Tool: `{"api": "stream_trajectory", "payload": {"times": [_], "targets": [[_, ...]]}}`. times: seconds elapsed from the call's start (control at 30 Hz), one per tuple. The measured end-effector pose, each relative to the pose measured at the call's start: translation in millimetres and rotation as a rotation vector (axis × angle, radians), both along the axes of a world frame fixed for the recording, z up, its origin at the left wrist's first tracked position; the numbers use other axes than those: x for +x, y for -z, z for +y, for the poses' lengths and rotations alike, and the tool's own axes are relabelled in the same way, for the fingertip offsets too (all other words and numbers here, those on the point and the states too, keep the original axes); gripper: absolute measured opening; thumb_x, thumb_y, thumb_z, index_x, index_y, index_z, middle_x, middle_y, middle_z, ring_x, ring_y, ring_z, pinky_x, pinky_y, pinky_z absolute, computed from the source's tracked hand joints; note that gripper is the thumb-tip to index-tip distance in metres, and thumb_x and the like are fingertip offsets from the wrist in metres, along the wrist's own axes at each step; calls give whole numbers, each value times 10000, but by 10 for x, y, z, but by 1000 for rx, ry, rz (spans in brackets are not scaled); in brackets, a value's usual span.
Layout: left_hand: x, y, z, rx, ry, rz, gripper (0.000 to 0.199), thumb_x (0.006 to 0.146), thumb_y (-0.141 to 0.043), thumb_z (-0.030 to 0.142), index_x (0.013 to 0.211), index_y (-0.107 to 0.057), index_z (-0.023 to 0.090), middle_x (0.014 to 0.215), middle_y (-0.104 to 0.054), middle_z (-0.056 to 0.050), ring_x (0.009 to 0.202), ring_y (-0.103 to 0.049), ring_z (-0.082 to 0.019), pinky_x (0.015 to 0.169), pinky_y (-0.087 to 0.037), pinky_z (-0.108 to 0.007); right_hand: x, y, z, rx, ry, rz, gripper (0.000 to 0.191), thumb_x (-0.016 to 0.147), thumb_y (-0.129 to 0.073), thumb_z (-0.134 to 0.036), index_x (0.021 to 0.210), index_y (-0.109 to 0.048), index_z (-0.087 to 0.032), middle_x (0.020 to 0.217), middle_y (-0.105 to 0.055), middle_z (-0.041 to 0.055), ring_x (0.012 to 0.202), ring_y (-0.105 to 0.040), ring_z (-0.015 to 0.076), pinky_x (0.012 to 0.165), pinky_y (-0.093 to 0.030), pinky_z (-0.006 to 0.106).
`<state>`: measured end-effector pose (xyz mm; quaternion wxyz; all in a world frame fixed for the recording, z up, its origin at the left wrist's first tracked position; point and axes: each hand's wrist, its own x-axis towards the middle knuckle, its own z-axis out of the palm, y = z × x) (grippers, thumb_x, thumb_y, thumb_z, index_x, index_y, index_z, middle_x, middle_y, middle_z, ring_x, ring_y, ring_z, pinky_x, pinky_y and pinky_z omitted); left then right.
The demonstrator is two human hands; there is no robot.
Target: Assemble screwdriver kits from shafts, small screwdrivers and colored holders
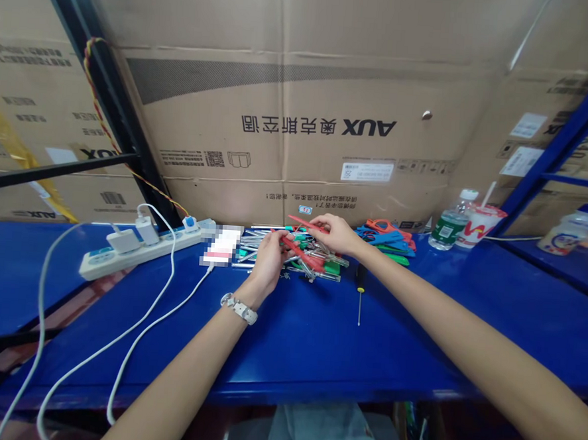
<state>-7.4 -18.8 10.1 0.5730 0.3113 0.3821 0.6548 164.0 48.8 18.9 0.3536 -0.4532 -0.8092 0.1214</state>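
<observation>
Both hands are over a pile of small tools [331, 269] with metal shafts and red or green parts, on the blue table [316, 341]. My left hand [270, 262], with a white-banded watch on the wrist, has its fingers closed on red tools at the pile's left side. Pinched in my right hand [337, 234] is a slim red tool [300, 220] that points to the left above the pile. A screwdriver [359, 297] with a black and yellow handle lies just right of the pile, its shaft toward me.
Blue, orange and green tools [390, 240] lie behind my right forearm. Further right stand a water bottle [449, 223], a cup with a straw [480, 226] and another bottle [572, 229]. At left are a power strip [147, 247], white cables and a blurred-out phone [223, 245]. Cardboard rises behind.
</observation>
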Motion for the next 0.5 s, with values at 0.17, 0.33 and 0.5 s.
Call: {"api": "stream_trajectory", "payload": {"times": [0.17,0.33,0.5], "targets": [[-131,-84,90,191,-127,337,135,906,-446,125,867,-544,208,666,-499,53,550,-542,-121,581,-476,-245,-9,27,-5,17,7,-5,180,895,-629,-208,997,-771,-168,923,-735,74,823,-635,196,764,-463,304],[-293,-225,251,470,-78,1402,63,823,-691,136,847,-650,177,702,-609,-14,695,-597,-194,706,-458,-300,-18,53,-13,-35,-19,49,205,907,-617,-269,988,-765,-151,847,-738,52,720,-608,167,696,-433,278],[-213,-219,359,531,-7,1789,107,963,-586,191,957,-691,169,983,-703,-113,890,-674,-238,784,-472,-311,-7,79,-6,-30,-55,110,287,931,-584,-348,1011,-767,-141,804,-718,44,683,-574,154,655,-414,270]]}}
